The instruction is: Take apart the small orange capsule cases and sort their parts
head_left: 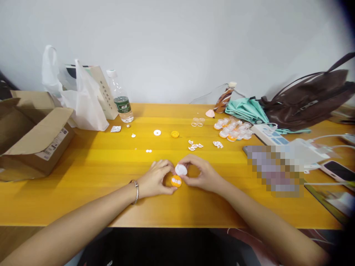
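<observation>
Between the thumb and fingers of my left hand [156, 178] is a small round orange case [176, 181] with white pieces inside. My right hand [200, 173] pinches a round white disc [181, 169] by its edge, just above and touching or very near the orange case. Farther back on the table lie a yellow round part [175, 134], a white ring [157, 132] and a pair of small white discs [149, 150]. White openwork pieces [195, 146] are grouped beyond my right hand.
Several capped round cases [232, 129] cluster at the back right, near a brown bottle [225, 98] and a teal cloth [248, 111]. A cardboard box [33, 136], plastic bag [83, 99] and water bottle [122, 99] stand left. A power strip [270, 136] lies right.
</observation>
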Demonstrator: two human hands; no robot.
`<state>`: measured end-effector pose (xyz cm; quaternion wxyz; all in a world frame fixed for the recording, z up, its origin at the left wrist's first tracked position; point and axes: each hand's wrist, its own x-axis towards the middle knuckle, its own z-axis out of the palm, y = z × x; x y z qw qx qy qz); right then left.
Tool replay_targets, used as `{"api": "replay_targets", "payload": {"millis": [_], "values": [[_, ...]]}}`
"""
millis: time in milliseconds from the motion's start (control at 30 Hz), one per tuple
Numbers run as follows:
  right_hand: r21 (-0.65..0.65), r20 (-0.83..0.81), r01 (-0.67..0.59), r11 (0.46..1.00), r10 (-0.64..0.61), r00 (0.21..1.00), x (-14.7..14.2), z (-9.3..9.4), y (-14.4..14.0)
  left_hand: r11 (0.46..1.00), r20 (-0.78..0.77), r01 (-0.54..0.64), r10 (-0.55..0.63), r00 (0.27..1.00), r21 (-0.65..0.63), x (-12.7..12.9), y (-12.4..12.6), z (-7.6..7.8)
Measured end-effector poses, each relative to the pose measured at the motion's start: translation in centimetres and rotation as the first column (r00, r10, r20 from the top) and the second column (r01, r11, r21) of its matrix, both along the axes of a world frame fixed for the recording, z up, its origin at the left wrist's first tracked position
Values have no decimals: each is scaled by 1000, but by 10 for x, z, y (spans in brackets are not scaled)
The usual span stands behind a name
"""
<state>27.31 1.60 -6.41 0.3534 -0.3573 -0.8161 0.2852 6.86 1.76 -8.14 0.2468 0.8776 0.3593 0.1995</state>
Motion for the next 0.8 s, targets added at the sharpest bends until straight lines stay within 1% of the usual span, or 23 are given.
{"api": "replay_targets", "payload": {"millis": [67, 133, 200, 267, 367, 467, 567, 633, 700, 767, 800], "values": [[22, -58, 126, 992, -124, 991, 8, 0, 11, 1000, 5, 1, -1, 1000, 2, 0, 0, -1], [7, -96, 254, 967, -253, 963, 17, 0, 29, 1000, 8, 3, -3, 1000, 3, 0, 0, -1], [-14, -65, 346, 938, -346, 936, 26, 0, 54, 1000, 10, 3, -3, 1000, 6, 0, 0, -1], [-19, 31, 388, 922, -387, 921, 31, 1, 81, 1000, 7, 3, -4, 1000, 9, 0, 0, -1], [-1, 145, 425, 905, -421, 896, 28, 1, 118, 1000, 8, 7, -7, 1000, 14, 0, -1, 0], [-28, 235, 392, 919, -375, 897, 18, -3, 141, 1000, 10, 9, -9, 1000, 17, 0, -1, 0], [-47, 261, 374, 926, -350, 900, 10, -7, 148, 1000, 4, 10, -10, 1000, 11, 0, 0, 1], [-48, 259, 384, 922, -359, 896, 8, -7, 145, 1000, -1, 13, -13, 1000, 5, -1, 0, 2], [-1, 213, 405, 915, -395, 894, 9, -4, 134, 1000, -8, 23, -23, 1000, 0, -2, 0, 2], [76, 111, 414, 907, -420, 901, 11, 1, 114, 999, -12, 39, -39, 999, 1, -3, 1, 1], [104, 60, 397, 912, -404, 913, 12, 4, 102, 999, -12, 47, -47, 999, 2, -4, 1, 1]]}}
